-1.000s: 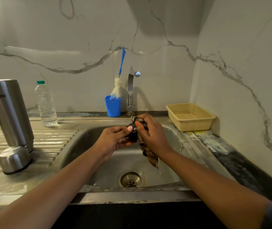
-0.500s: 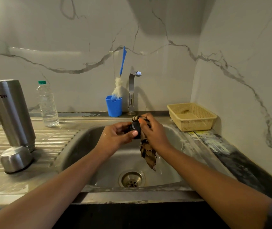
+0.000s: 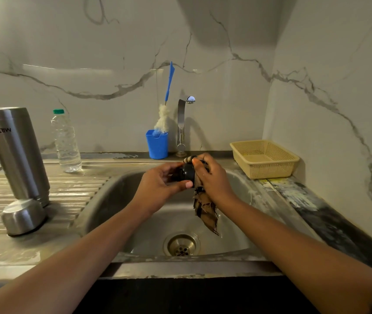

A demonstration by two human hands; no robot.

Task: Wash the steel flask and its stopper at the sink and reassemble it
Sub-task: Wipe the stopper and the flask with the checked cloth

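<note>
left hand: grips stopper
right hand: cloth pinched against stopper, 3 o'clock side
flask: 9 o'clock, left nearer

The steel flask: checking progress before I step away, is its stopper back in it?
No, the left hand holds the black stopper over the sink, apart from the steel flask on the drainboard.

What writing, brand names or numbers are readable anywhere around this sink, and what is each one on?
"MILTON": on the side of the steel flask, near its upper end as it stands. The letters are upside down, and the last one curves almost out of sight.
No text can be made out on the water bottle, blue cup, basket or black stopper.
</note>
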